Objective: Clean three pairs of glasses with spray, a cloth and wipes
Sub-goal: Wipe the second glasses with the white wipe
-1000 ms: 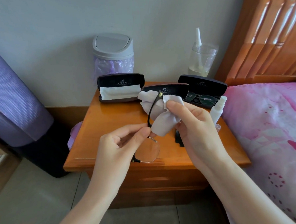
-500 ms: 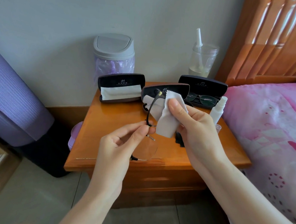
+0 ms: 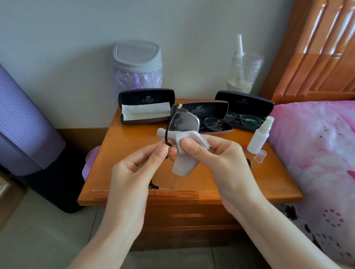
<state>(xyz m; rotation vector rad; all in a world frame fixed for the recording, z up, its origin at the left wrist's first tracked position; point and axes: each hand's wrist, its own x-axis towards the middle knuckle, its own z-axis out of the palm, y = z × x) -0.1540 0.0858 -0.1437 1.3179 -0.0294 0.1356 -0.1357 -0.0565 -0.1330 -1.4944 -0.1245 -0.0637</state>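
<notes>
One of three pairs is in our hands, so we are judging the task to be at an early or middle stage. We are holding the glasses [image 3: 184, 121] in the air above the near part of the table [image 3: 134, 195], with one lens up toward the far side and the other hanging low. Our left hand [image 3: 131, 178] is pinching the frame near the bridge between thumb and forefinger. Our right hand [image 3: 217, 161] is pinching the cloth [image 3: 191, 138], thumb on top, wrapping it over the frame just below the upper lens. The spray [image 3: 259, 136] is standing at the right with its cap [image 3: 260, 155] off, just beside it, so we are reckoning the spraying done and the wiping under way. The second pair [image 3: 213, 124] is lying in the middle case [image 3: 208, 109] and the third pair [image 3: 243, 119] in the right case [image 3: 245, 102]; whether those are cleaned we cannot tell. The left case [image 3: 146, 99] is holding only a white folded sheet. We are not making out any wipes for certain.
</notes>
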